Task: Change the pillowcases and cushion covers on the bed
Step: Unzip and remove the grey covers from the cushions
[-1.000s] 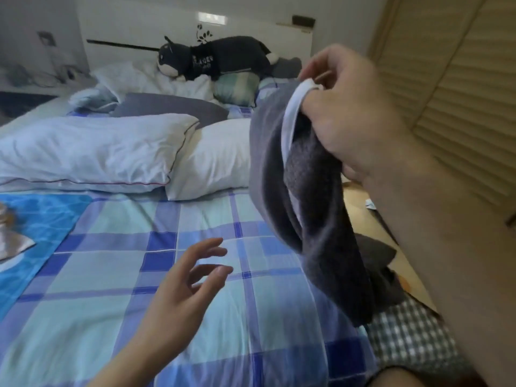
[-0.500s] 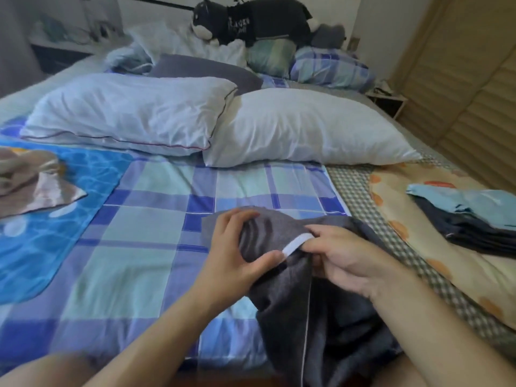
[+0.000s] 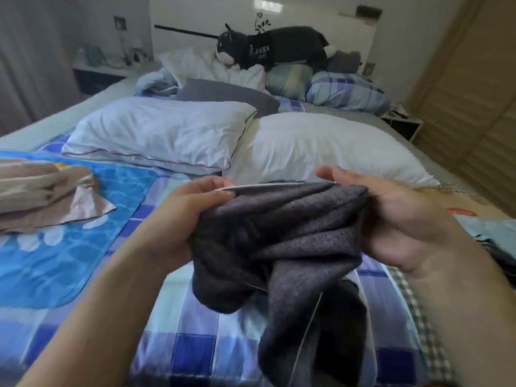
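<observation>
both my hands hold a dark grey pillowcase stretched between them over the bed.

my left hand has its grip pinching the pale edge of the pillowcase at one end, thumb on top, and my right hand has its grip curled round the other end, with that edge pulled straight between them. the rest of the cloth hangs bunched below my hands and reaches down to the blue checked sheet. just beyond my hands lie two white pillows side by side, the left one overlapping the right. to my left, beige folded cloth rests on a bright blue mat. at the head of the bed, a dark plush cat lies on a heap of cushions.
</observation>
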